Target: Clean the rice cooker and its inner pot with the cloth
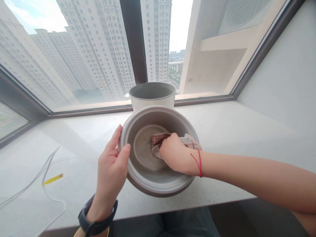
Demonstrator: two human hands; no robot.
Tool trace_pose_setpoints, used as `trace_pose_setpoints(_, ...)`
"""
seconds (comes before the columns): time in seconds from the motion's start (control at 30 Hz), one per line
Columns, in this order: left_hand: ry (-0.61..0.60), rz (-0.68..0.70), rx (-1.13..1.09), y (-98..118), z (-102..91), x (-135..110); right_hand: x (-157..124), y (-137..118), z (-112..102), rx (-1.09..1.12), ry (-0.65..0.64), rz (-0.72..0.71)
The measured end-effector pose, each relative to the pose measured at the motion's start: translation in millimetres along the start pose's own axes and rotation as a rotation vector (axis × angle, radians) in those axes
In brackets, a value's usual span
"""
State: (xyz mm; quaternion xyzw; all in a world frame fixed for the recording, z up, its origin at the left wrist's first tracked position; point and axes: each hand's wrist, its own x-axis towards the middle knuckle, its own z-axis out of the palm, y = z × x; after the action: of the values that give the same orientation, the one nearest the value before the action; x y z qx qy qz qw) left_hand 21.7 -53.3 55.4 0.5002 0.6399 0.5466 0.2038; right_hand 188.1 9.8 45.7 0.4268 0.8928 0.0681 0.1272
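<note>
A grey metal pot (158, 182) is tilted toward me over the front of the white windowsill counter (222, 131). My left hand (112, 168) grips the pot's left rim, thumb over the edge. Inside the pot, my right hand (174, 154) is closed on a red-and-white checked cloth (159, 138) and presses it against the pot's inner bottom. A red string circles my right wrist, and a black band sits on my left wrist.
A white pot body (151, 95) stands upright behind the tilted pot, near the window. A white cable (46, 164) with a yellow tag (52, 179) lies on the counter at the left. The window frame (134, 42) and a wall at the right bound the counter.
</note>
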Motion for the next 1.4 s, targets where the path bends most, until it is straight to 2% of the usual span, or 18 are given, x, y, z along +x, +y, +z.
trace_pose_setpoints(0.1, 0.044, -0.072, -0.093, -1.5, 6.2, -0.2, -7.4, -1.7, -12.7, -0.031, -0.142, -0.130)
trace_pose_setpoints(0.27, 0.067, -0.121, -0.155, 5.7, 11.7, -5.9, -11.8, -0.6, -30.4, 0.191, -0.199, -0.308)
trace_pose_setpoints(0.37, 0.093, -0.111, -0.128, 8.0, 11.9, -8.5, -9.9, 3.1, -33.3, 0.350, -0.208, -0.324)
trace_pose_setpoints(0.47, 0.103, -0.101, -0.125, 4.8, 10.8, -7.5, -7.7, 5.9, -31.5, 0.647, -0.163, -0.363)
trace_pose_setpoints(0.57, 0.052, -0.115, -0.150, -2.7, 10.8, -3.0, -5.0, 2.1, -26.9, 1.011, -0.060, -0.361)
trace_pose_setpoints(0.63, 0.041, -0.098, -0.174, -6.7, 12.0, 0.4, -2.6, -4.1, -23.6, 1.202, 0.070, -0.303)
trace_pose_setpoints(0.7, 0.039, -0.028, -0.204, -7.5, 13.5, 2.7, -0.6, -11.5, -20.7, 1.291, 0.240, -0.251)
trace_pose_setpoints(0.77, -0.009, 0.083, -0.236, -5.0, 14.6, 3.1, -0.1, -18.1, -18.5, 1.252, 0.403, -0.226)
trace_pose_setpoints(0.83, -0.055, 0.159, -0.263, -2.0, 15.3, 2.1, -1.9, -23.1, -17.9, 1.118, 0.516, -0.216)
trace_pose_setpoints(0.93, -0.011, 0.131, -0.260, -2.1, 16.3, 0.9, -6.2, -25.1, -22.3, 0.847, 0.667, -0.188)
trace_pose_setpoints(1.03, 0.014, 0.080, -0.233, -4.9, 16.9, 1.0, -4.9, -15.4, -32.1, 0.513, 0.779, -0.109)
trace_pose_setpoints(1.13, -0.046, 0.023, -0.244, -1.8, 15.0, -1.6, 1.9, 7.3, -39.1, 0.219, 0.758, 0.082)
trace_pose_setpoints(1.2, -0.065, -0.021, -0.226, 3.6, 12.4, -6.2, 3.0, 25.5, -39.1, 0.110, 0.703, 0.242)
trace_pose_setpoints(1.3, -0.005, -0.068, -0.152, 11.3, 9.5, -15.6, -10.0, 48.7, -32.3, 0.088, 0.572, 0.435)
trace_pose_setpoints(1.4, 0.081, -0.099, -0.125, 13.1, 10.3, -24.3, -39.4, 64.1, -19.1, 0.228, 0.419, 0.567)
